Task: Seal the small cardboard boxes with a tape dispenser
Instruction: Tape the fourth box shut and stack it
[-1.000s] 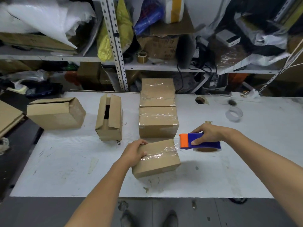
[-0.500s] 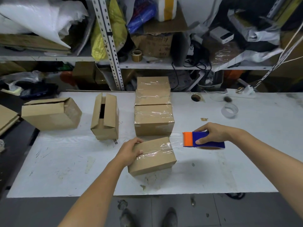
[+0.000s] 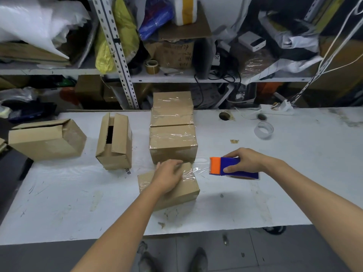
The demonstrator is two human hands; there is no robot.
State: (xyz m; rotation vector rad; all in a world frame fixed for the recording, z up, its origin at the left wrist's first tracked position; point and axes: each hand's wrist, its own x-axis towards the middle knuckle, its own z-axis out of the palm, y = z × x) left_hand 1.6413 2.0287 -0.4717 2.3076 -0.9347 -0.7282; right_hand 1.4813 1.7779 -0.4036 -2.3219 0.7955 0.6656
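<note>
Fingers of the left hand [image 3: 169, 177] lie fairly straight on top of the near box [image 3: 184, 191], pressing it to the desk [image 3: 68, 203]. Those of the right hand [image 3: 248, 161] are curled round the dispenser [image 3: 233, 167], held just right of the box with its orange end toward it. A clear strip of tape [image 3: 201, 170] spans the gap from the box top to that end. This looks like the close of the taping pass on this box. The next move likely calls for pulling the strip down over the right side, tilting the blade to cut it, then smoothing the tail flat. Two taped boxes [image 3: 172, 144] stand just behind, and two open boxes [image 3: 115, 140] wait well to the left.
</note>
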